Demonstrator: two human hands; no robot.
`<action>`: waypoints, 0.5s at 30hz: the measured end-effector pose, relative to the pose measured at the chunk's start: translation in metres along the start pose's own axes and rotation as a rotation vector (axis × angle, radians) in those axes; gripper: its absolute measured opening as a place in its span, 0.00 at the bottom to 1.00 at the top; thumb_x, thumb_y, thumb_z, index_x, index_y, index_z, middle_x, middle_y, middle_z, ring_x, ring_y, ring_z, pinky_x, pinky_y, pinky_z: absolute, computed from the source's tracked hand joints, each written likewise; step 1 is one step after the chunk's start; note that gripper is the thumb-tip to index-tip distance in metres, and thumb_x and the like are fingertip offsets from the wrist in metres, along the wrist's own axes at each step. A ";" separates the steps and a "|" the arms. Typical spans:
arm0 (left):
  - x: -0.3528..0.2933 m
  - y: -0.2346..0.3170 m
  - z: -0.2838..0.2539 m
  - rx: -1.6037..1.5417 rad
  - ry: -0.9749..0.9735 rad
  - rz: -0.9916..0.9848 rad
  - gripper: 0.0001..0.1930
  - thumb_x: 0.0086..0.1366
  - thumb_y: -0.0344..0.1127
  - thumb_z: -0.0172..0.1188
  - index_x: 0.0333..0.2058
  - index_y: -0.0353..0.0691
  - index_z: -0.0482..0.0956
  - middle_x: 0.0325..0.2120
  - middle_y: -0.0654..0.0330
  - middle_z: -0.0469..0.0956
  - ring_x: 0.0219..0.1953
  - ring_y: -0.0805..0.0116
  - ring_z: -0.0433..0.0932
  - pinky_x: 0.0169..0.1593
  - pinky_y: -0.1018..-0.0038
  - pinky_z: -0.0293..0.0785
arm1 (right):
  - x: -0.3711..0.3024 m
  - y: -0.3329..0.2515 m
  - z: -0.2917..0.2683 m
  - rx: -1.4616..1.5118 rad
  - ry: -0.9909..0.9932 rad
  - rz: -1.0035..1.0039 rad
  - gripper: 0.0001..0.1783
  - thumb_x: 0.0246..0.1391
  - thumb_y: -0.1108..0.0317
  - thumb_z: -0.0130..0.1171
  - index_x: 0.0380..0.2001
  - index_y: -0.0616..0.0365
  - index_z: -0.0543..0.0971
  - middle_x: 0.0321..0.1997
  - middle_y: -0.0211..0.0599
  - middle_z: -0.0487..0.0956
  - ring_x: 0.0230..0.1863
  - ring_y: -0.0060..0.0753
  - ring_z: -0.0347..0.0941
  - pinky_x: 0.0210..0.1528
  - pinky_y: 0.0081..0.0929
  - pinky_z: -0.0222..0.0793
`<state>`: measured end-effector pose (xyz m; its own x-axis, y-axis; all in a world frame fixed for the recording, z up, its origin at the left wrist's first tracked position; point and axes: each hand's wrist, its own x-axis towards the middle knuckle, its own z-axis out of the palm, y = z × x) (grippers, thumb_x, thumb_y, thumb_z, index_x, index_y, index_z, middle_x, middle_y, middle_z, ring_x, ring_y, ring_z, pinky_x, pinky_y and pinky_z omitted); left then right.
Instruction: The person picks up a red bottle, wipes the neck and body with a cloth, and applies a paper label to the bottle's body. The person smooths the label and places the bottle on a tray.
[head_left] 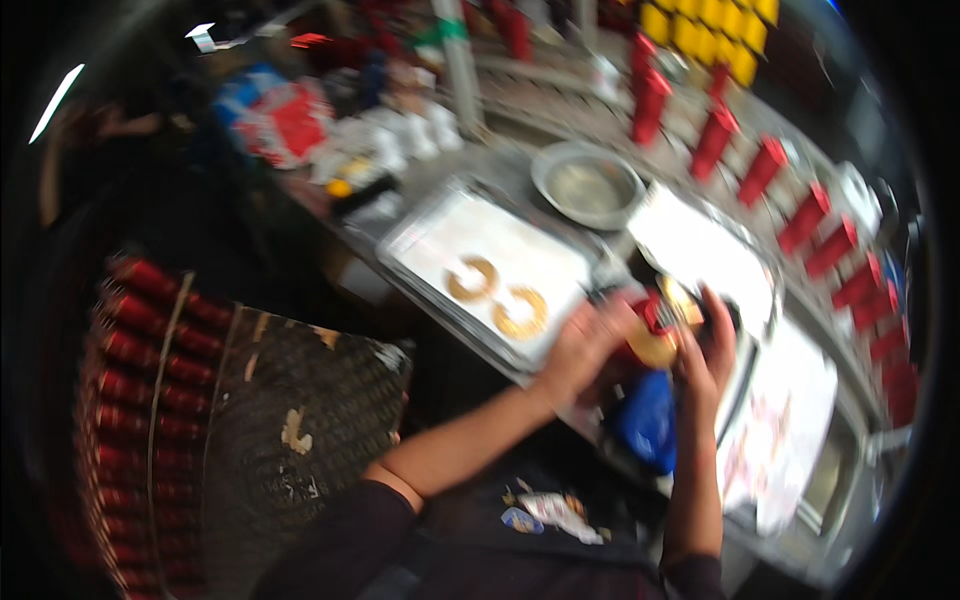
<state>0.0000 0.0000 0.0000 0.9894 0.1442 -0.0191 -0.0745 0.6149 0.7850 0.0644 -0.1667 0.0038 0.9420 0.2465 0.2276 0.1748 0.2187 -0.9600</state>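
A red piece with a round gold end (pixel 655 345) is between my hands, over the front edge of the workbench. My right hand (pixel 707 350) curls around its right side, thumb and fingers bent against it. On the other side, my left hand (pixel 588 345) lies close against the red part. Motion smears its fingers, so its grip cannot be made out. Two gold ring-shaped pieces, one (pixel 471 279) farther and one (pixel 520 313) nearer, lie on a white-lined tray (pixel 425 235) left of my hands. A blue bag or bundle (pixel 648 420) is just below the held piece.
Behind the tray stands a round metal bowl (pixel 588 185). Red cylinders (pixel 714 140) line the back and right of the bench. White sheets (pixel 780 425) lie at right. Bundled red tubes (pixel 135 390) and a dark woven-patterned surface (pixel 300 420) are at lower left.
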 end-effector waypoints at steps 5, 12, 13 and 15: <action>-0.007 -0.001 0.005 0.032 0.080 0.147 0.20 0.75 0.39 0.53 0.59 0.32 0.71 0.55 0.54 0.78 0.59 0.69 0.74 0.65 0.70 0.68 | 0.000 -0.019 -0.004 0.083 -0.018 0.134 0.31 0.63 0.72 0.56 0.68 0.66 0.66 0.67 0.44 0.70 0.66 0.31 0.66 0.68 0.29 0.61; -0.004 0.001 0.017 0.222 0.038 0.146 0.30 0.65 0.33 0.68 0.61 0.34 0.65 0.56 0.53 0.75 0.56 0.68 0.75 0.62 0.70 0.71 | 0.004 -0.016 0.010 0.040 -0.109 -0.077 0.36 0.61 0.72 0.63 0.70 0.65 0.63 0.66 0.41 0.70 0.52 0.25 0.77 0.53 0.19 0.74; -0.003 0.001 0.015 0.216 -0.003 0.180 0.29 0.65 0.33 0.67 0.61 0.34 0.65 0.56 0.53 0.75 0.57 0.68 0.75 0.62 0.70 0.70 | 0.003 -0.014 0.009 -0.025 -0.128 -0.087 0.37 0.60 0.71 0.64 0.70 0.64 0.62 0.67 0.42 0.69 0.54 0.28 0.78 0.54 0.21 0.75; -0.001 0.001 0.012 0.227 -0.016 0.179 0.29 0.66 0.33 0.67 0.61 0.33 0.65 0.56 0.53 0.75 0.57 0.68 0.75 0.63 0.70 0.70 | 0.002 -0.011 0.006 -0.051 -0.137 -0.093 0.38 0.60 0.72 0.64 0.70 0.64 0.62 0.66 0.41 0.69 0.51 0.27 0.78 0.51 0.20 0.75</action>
<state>0.0005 -0.0089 0.0084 0.9650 0.2215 0.1407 -0.2201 0.3912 0.8936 0.0627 -0.1627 0.0154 0.8738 0.3547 0.3327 0.2771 0.1991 -0.9400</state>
